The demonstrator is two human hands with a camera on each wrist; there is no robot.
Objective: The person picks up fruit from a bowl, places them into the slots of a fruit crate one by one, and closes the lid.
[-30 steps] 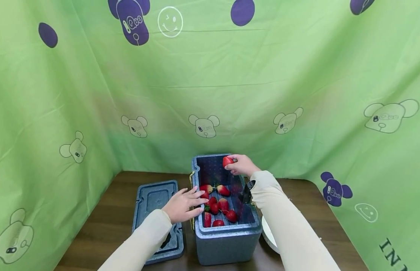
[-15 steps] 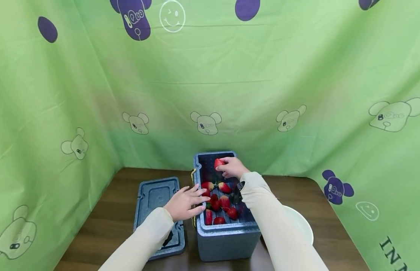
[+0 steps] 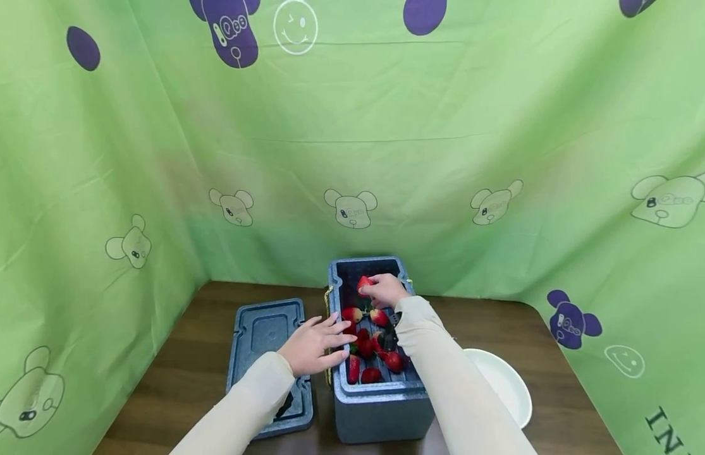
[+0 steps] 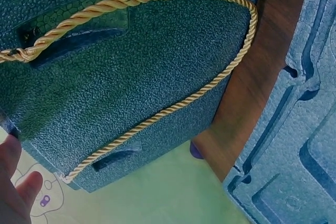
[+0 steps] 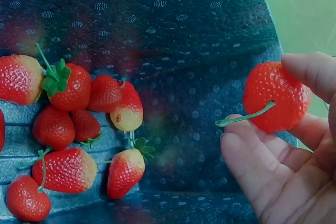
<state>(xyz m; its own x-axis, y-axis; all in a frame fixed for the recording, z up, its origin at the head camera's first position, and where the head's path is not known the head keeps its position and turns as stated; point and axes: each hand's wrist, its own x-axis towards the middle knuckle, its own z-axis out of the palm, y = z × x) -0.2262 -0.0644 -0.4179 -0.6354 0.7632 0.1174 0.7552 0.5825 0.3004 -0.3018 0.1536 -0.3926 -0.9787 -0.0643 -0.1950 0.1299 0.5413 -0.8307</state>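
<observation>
My right hand [image 3: 384, 291] pinches a red strawberry [image 5: 275, 96] with a green stem between thumb and fingers, inside the far end of the blue foam box [image 3: 380, 414]. Several strawberries [image 5: 65, 169], some with pale ends and green leaves, lie on the ribbed floor of the box, nearer to me in the head view. My left hand [image 3: 313, 346] has its fingers spread, with fingertips at the box's left rim. In the left wrist view, only fingertips [image 4: 29, 187] show beside the box wall, which carries a gold twisted rope [image 4: 181, 103].
A blue foam lid [image 3: 269, 328] lies on the brown wooden table [image 3: 176, 360] left of the box. To the right is a white plate [image 3: 514, 388], partly behind the right sleeve. A green printed cloth [image 3: 420, 158] hangs around the back and sides.
My right hand has moved left and down with the strawberry, from over the box's right rim into its far end. More of the white plate shows. The left hand stays at the rim.
</observation>
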